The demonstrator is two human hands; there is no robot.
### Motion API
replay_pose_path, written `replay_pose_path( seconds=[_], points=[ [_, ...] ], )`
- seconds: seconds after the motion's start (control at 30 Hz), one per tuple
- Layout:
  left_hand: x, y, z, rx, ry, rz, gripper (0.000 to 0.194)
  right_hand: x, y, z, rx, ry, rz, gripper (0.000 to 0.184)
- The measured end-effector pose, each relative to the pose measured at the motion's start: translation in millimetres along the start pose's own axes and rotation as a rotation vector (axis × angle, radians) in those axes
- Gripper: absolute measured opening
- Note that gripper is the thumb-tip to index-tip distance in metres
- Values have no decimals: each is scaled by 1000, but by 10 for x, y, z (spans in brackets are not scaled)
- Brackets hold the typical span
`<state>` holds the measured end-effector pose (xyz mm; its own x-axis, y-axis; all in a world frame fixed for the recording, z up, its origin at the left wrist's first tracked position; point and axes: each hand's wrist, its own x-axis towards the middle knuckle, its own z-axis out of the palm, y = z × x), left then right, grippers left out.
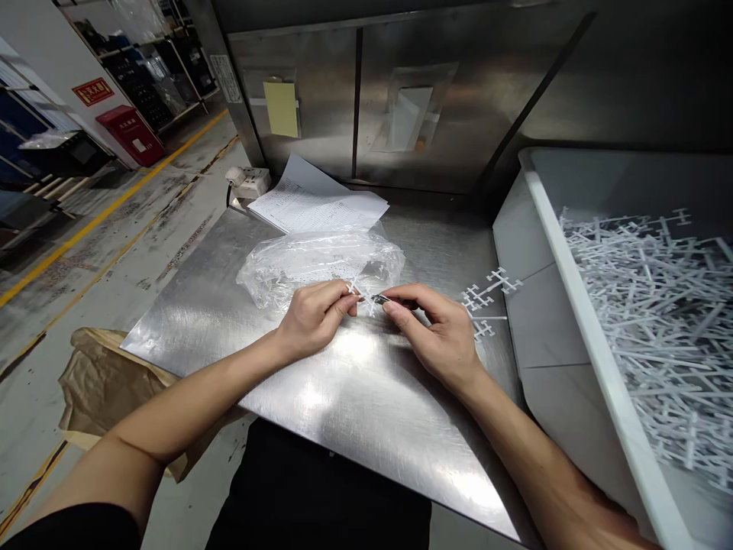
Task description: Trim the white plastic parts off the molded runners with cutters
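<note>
My left hand (314, 315) is closed in a pinch on a small white plastic piece (358, 293) over the steel table (321, 397). My right hand (440, 336) is closed around a small dark tool (382, 299) whose tip meets that piece. Both hands hover just in front of a crumpled clear plastic bag (318, 263). Two white branched plastic runners (486, 294) lie on the table to the right of my right hand.
A grey bin (578, 305) at the right holds several white plastic runners (653, 305). Printed sheets (318, 205) lie behind the bag, with a white power strip (249, 182) at the back left. Brown paper (97, 382) sits on the floor at left.
</note>
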<state>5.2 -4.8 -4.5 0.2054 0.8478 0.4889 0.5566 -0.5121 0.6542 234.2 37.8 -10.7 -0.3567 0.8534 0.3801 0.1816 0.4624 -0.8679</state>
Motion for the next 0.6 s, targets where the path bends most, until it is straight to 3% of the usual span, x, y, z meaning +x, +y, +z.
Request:
replay_pose_path(
  seconds=[0.6],
  points=[
    [-15, -28, 27, 25, -8, -147, 20, -9, 126, 92, 163, -9, 223, 21]
  ],
)
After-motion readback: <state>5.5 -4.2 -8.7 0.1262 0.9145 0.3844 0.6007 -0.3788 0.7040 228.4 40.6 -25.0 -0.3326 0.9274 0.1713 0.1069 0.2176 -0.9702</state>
